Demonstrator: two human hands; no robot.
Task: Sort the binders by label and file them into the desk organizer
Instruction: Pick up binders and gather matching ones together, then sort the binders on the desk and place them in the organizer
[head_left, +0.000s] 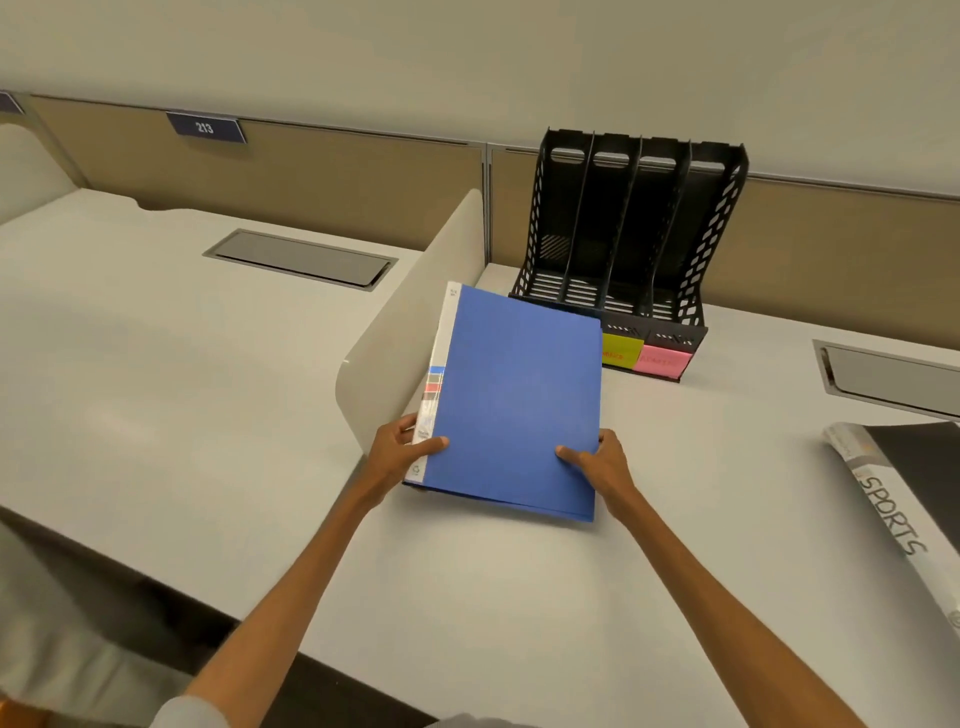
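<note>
A blue binder (514, 400) with a white spine on its left side is held just above the desk, tilted toward me. My left hand (400, 452) grips its lower left corner at the spine. My right hand (597, 467) grips its lower right edge, thumb on the cover. Behind it stands the black desk organizer (628, 228) with several upright slots, all without binders. A yellow label (618, 353) and a pink label (662, 361) are stuck on its front lip; the binder hides the labels further left. A black binder (914, 467) with a white spine reading SPORTS lies at the right edge.
A cream divider panel (410, 322) rises just left of the binder, between two white desks (156, 389). Metal cable hatches sit in the left desk (298, 257) and the right desk (893, 379). A tan partition with a "213" plate (206, 128) runs along the back.
</note>
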